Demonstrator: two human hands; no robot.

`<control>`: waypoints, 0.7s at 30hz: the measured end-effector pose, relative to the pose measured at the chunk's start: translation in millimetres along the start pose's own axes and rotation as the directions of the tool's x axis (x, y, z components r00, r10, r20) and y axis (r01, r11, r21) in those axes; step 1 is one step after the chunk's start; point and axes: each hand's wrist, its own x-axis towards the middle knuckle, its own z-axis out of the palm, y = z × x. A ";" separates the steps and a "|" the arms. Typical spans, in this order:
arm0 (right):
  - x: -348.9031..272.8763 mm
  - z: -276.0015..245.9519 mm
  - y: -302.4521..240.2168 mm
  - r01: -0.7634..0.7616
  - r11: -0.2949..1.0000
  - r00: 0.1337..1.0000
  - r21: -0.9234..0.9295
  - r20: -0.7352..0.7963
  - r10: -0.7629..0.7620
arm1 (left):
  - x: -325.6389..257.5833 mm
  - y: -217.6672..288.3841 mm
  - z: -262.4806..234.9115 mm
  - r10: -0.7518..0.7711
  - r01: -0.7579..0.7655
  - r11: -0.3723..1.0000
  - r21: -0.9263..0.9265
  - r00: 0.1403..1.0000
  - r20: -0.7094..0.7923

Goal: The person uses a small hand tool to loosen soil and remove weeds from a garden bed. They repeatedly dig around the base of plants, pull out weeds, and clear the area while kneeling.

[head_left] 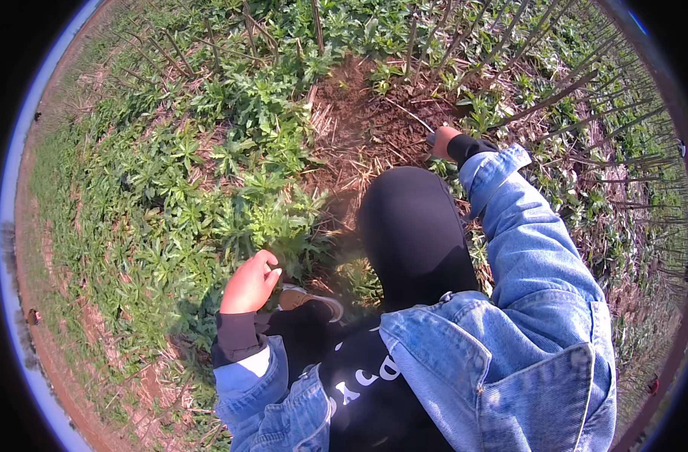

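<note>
Left hand [250, 284] loosely curled, holding nothing, touching leafy green weeds [272, 222], right hand [443, 141] closed on a dark-handled tool [431, 138] over bare reddish soil [374, 120], grip partly hidden.

A: Where is the left hand [250, 285]?
B: Lower left of centre, fingers curled loosely inward, wrist bent, forearm rising from the bottom edge.
A: And the right hand [443, 142]?
B: Upper right of centre, arm stretched far forward, elbow nearly straight. Its grip looks closed, though the fingers are mostly hidden.
</note>
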 end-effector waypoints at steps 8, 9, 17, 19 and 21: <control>-204.9 168.2 -19.4 -0.215 0.898 0.969 0.383 -0.030 0.245 | -14.6 -35.3 8.7 -0.025 0.024 0.999 0.047 0.999 0.022; -213.6 175.7 -23.4 -0.295 0.905 0.952 0.307 0.018 0.305 | -12.7 -36.8 9.6 -0.076 0.074 0.996 0.042 0.996 0.037; -206.4 196.6 -37.5 -0.314 0.867 0.935 0.386 -0.034 0.354 | -23.5 -43.6 28.8 0.020 -0.020 1.000 -0.011 1.000 0.020; -191.6 191.7 -38.6 -0.238 0.892 0.960 0.384 -0.048 0.277 | -34.4 -42.6 37.8 0.024 -0.024 1.000 -0.013 1.000 0.012; -172.2 179.5 -41.6 -0.179 0.919 0.973 0.350 -0.074 0.218 | -44.5 -39.7 43.2 0.012 -0.010 0.997 -0.078 1.000 0.022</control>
